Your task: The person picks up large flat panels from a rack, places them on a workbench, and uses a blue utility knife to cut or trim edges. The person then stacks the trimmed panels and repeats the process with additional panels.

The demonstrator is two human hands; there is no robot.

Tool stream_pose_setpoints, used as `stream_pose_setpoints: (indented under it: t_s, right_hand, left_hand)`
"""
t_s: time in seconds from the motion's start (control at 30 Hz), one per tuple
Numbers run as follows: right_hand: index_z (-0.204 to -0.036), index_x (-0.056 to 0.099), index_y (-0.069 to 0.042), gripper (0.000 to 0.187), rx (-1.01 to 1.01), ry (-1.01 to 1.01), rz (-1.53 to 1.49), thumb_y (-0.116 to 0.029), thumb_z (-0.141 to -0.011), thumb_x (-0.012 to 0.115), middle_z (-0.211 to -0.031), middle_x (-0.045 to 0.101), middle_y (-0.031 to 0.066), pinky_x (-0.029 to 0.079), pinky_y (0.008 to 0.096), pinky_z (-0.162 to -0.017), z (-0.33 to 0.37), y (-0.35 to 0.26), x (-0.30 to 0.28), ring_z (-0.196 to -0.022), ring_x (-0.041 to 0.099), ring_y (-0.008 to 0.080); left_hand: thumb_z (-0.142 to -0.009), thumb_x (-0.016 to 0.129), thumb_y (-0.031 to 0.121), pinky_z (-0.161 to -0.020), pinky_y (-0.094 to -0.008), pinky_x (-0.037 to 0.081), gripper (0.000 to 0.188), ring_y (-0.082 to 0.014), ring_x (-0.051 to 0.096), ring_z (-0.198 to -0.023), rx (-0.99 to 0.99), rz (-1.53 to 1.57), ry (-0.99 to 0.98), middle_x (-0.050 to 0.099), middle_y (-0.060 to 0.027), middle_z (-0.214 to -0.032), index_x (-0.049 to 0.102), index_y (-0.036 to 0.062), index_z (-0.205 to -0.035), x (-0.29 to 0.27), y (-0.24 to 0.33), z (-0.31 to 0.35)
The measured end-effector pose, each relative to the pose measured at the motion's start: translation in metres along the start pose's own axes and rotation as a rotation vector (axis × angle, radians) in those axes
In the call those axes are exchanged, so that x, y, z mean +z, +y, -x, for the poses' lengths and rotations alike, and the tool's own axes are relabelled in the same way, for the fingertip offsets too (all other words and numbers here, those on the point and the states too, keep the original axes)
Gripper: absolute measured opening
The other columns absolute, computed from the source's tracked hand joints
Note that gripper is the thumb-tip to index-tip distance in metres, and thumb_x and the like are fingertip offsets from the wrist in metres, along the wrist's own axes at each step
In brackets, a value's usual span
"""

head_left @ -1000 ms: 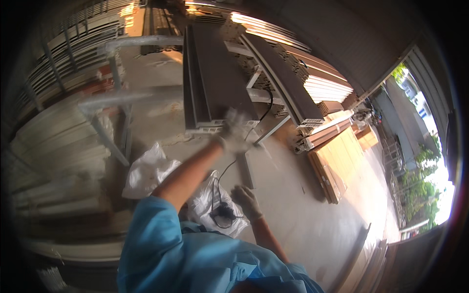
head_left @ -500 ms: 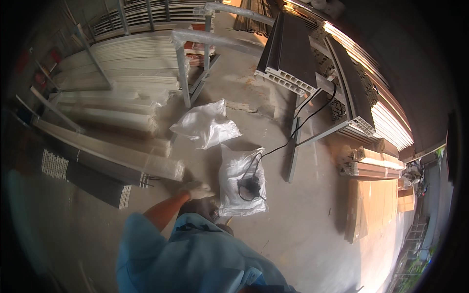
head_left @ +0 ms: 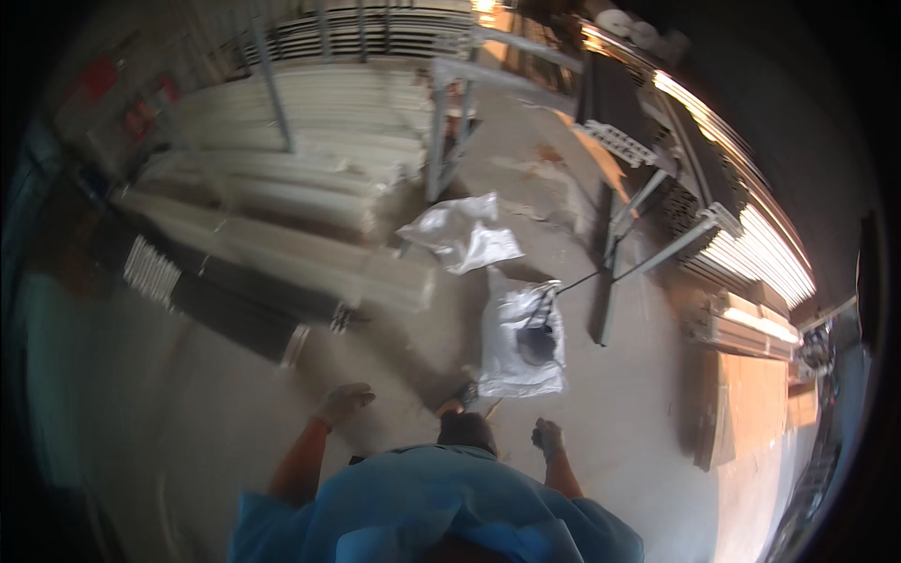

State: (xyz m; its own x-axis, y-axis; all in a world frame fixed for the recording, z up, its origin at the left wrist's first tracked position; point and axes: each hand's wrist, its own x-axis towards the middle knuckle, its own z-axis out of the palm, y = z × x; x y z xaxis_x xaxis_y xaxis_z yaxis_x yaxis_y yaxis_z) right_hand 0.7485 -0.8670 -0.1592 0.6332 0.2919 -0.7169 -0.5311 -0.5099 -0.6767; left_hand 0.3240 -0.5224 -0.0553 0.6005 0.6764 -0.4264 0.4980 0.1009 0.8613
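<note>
In the head view, we find the left hand (head_left: 345, 403) and right hand (head_left: 549, 438) apart above the floor (head_left: 629, 432); we cannot tell (motion blur intervenes) whether either is clenched or released. A white sack (head_left: 516, 377) lies ahead, nearer the right hand, bearing a dark corded object (head_left: 537, 346). We note another sack (head_left: 460, 230) just beyond.
</note>
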Motion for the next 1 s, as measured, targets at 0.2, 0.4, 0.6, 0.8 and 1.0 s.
stream_pose_setpoints:
  t_s: [0.2, 0.4, 0.6, 0.8, 1.0]
  right_hand:
    - [-0.093, 0.064, -0.004, 0.022, 0.003, -0.437, 0.452, -0.026, -0.093, 0.067, -0.071, 0.063, 0.0054, 0.05, 0.0307, -0.049, 0.068, 0.028, 0.136, -0.054, 0.061, 0.0153]
    - [-0.097, 0.067, -0.003, 0.018, -0.201, -0.665, 0.743, -0.021, -0.094, 0.063, -0.073, 0.065, 0.0053, 0.047, 0.0296, -0.05, 0.109, 0.03, 0.261, -0.057, 0.059, 0.0149]
    - [-0.096, 0.068, -0.003, 0.023, -0.241, -0.715, 0.93, -0.026, -0.091, 0.07, -0.074, 0.065, 0.0046, 0.048, 0.0293, -0.054, 0.135, 0.013, 0.371, -0.06, 0.059, 0.0139]
    - [-0.092, 0.069, -0.005, 0.023, -0.276, -0.678, 1.066, -0.027, -0.09, 0.071, -0.074, 0.066, 0.0049, 0.05, 0.0297, -0.057, 0.162, 0.019, 0.468, -0.062, 0.061, 0.0142]
    - [-0.096, 0.072, -0.008, 0.037, -0.508, -0.887, 1.586, -0.044, -0.089, 0.065, -0.081, 0.07, 0.0075, 0.054, 0.036, -0.071, 0.192, 0.03, 0.583, -0.068, 0.065, 0.0184]
  left_hand:
    - [-0.085, 0.072, 0.018, -0.08, -0.0399, 0.052, 0.025, -0.0287, 0.069, -0.088, -0.454, -0.268, 0.52, 0.071, -0.018, -0.097, 0.068, 0.0034, -0.104, -0.048, -0.157, 0.274]
    - [-0.088, 0.072, 0.026, -0.075, -0.0357, 0.053, 0.035, -0.0217, 0.068, -0.087, -0.792, 0.077, 0.93, 0.072, -0.0122, -0.103, 0.067, 0.0048, -0.115, 0.025, -0.294, 0.492]
    - [-0.092, 0.07, 0.034, -0.07, -0.0313, 0.052, 0.037, -0.0172, 0.066, -0.083, -0.844, 0.838, 0.899, 0.068, -0.0074, -0.102, 0.066, 0.0075, -0.117, 0.039, -0.291, 0.475]
    - [-0.093, 0.068, 0.027, -0.078, -0.0295, 0.053, 0.036, -0.0202, 0.067, -0.093, -0.691, 0.887, 0.803, 0.067, -0.0089, -0.113, 0.064, 0.0064, -0.122, -0.069, -0.275, 0.409]
    - [-0.097, 0.061, 0.037, -0.092, -0.0382, 0.05, 0.046, -0.0266, 0.062, -0.108, -0.624, 0.96, 1.038, 0.064, -0.0112, -0.115, 0.056, 0.0072, -0.133, -0.158, -0.331, 0.446]
